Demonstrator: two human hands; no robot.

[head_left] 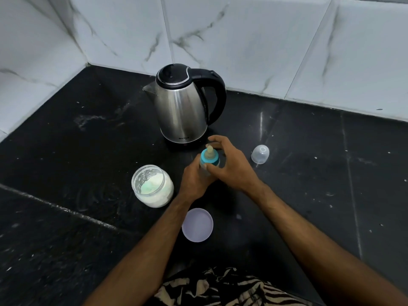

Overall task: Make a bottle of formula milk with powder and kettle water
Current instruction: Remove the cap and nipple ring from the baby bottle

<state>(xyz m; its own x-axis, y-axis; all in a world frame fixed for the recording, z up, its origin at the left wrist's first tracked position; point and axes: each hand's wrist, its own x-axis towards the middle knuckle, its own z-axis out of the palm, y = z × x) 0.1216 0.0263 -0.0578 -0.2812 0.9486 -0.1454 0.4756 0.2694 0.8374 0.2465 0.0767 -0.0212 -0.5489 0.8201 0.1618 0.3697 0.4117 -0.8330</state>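
Note:
A baby bottle (pixel 209 159) with a teal collar and a pale teat stands upright on the black counter. My left hand (pixel 195 181) grips its body from the left. My right hand (pixel 231 167) curls round the teal collar from the right. A steel kettle (pixel 183 107) with a black lid and handle sits on its base just behind the bottle, spout pointing left. An open glass jar of white powder (pixel 152 185) with a green scoop inside stands to the left of my left hand.
The jar's lilac lid (pixel 197 224) lies flat between my forearms. The bottle's clear cap (pixel 260 153) lies on the counter to the right. White marbled tiles (pixel 242 40) wall the counter at the back and left. The black counter (pixel 309 173) carries white specks.

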